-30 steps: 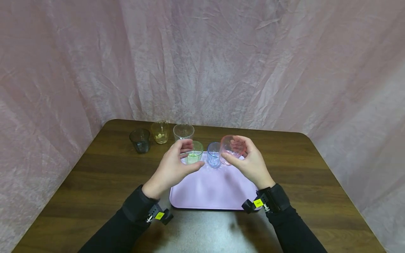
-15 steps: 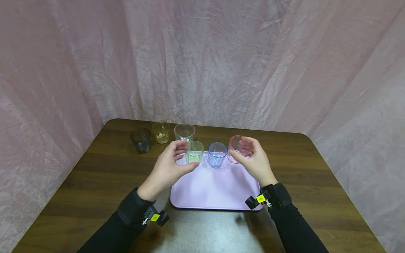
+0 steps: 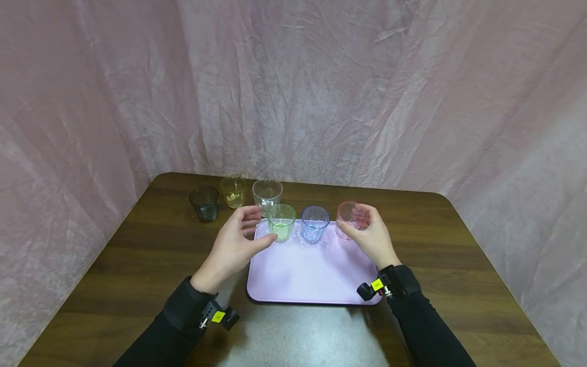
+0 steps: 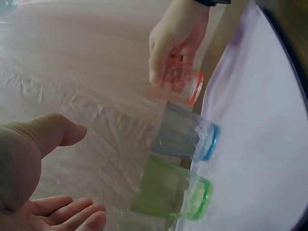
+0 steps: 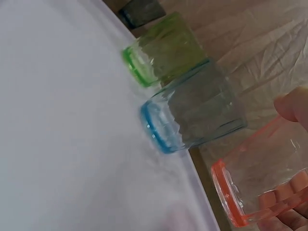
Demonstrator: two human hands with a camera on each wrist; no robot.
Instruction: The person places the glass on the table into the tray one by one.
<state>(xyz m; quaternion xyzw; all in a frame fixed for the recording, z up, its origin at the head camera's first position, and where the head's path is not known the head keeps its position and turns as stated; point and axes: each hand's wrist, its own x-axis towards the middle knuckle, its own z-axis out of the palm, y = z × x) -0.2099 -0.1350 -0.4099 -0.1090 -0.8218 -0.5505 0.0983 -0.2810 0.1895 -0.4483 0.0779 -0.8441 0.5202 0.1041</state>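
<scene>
My right hand (image 3: 375, 238) grips a pink glass tumbler (image 3: 345, 215) between thumb and fingers, upright at the back right of the lilac tray (image 3: 312, 278). In the right wrist view, the base of this tumbler (image 5: 260, 166) sits close by the tray's edge. A blue tumbler (image 3: 315, 225) stands on the tray to its left, and beyond that a green tumbler (image 3: 282, 224). My left hand (image 3: 234, 243) is just left of the green one, thumb and fingers spread. In the left wrist view a gap shows between the left hand (image 4: 53, 168) and the green tumbler (image 4: 168, 190).
Behind the tray's left back corner stands a clear tumbler (image 3: 267, 189). Further left on the wooden table (image 3: 151, 265) are a yellow tumbler (image 3: 233, 192) and a dark grey one (image 3: 205, 205). A pink curtain (image 3: 293, 92) hangs behind the table's back edge.
My right hand has carried the pink tumbler rightward, away from the blue one, then lowered it slightly. My left hand has drawn back left from the green tumbler, which now stands free.
</scene>
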